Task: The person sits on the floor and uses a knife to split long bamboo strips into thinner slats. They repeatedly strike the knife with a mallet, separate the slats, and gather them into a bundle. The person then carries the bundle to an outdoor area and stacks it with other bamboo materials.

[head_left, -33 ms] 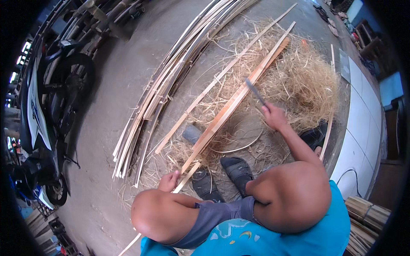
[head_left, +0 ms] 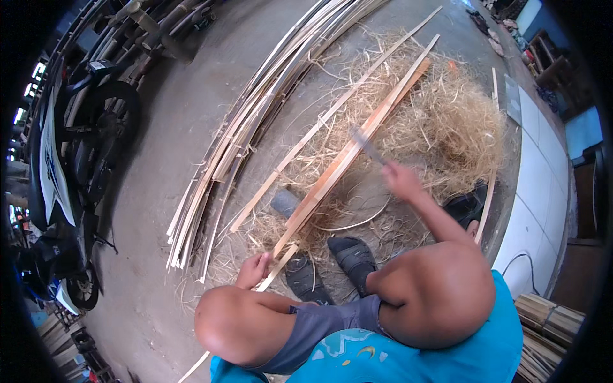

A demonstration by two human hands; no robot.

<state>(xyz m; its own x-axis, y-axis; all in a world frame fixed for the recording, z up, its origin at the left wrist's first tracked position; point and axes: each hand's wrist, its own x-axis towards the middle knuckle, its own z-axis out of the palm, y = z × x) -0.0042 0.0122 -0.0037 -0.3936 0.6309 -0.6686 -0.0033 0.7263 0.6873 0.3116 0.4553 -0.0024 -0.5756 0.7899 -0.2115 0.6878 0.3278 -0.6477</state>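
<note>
The knife [head_left: 367, 144] could have slipped off the long wood [head_left: 324, 189] and nicked a leg, perhaps if the wood rolled or the blade hit a hard bit. The wood lay on a slant between the two hands, over a grey block [head_left: 284, 202] and near a big pile of curly shavings [head_left: 460, 134]. The right hand [head_left: 402, 181] held the knife in a tight grip, its arm stretched past the knee. The left hand [head_left: 254, 270] was low, its grip narrow, pinching the wood's near end.
</note>
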